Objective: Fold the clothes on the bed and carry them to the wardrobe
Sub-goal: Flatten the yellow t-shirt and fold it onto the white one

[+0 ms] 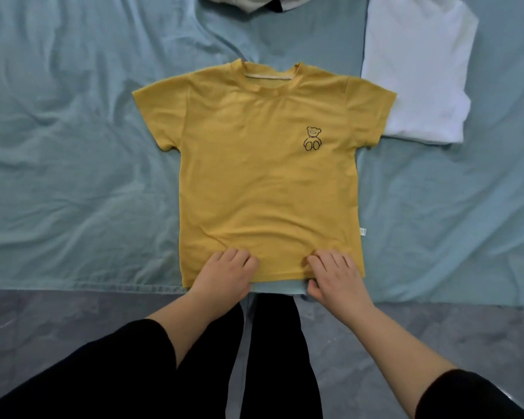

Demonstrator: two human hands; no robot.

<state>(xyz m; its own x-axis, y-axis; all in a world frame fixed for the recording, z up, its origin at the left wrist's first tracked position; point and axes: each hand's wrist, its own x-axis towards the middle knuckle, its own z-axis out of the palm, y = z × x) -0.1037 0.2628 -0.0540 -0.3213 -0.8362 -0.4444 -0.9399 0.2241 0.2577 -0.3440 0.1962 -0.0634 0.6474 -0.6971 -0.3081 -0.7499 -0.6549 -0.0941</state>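
Our yellow T-shirt lies flat on the bed, print up. Its long axis runs straight away from us, collar far and hem nearest. Our left hand and right hand sit side by side on that hem, equally near, curled fingers pinching the fabric.

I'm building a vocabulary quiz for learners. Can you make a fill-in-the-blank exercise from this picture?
The left hand and right hand grip the yellow T-shirt at its ____ hem.
The small print on its chest is a ____.
The folded garment by its sleeve is ____ in colour.
Missing: bottom; bear; white.
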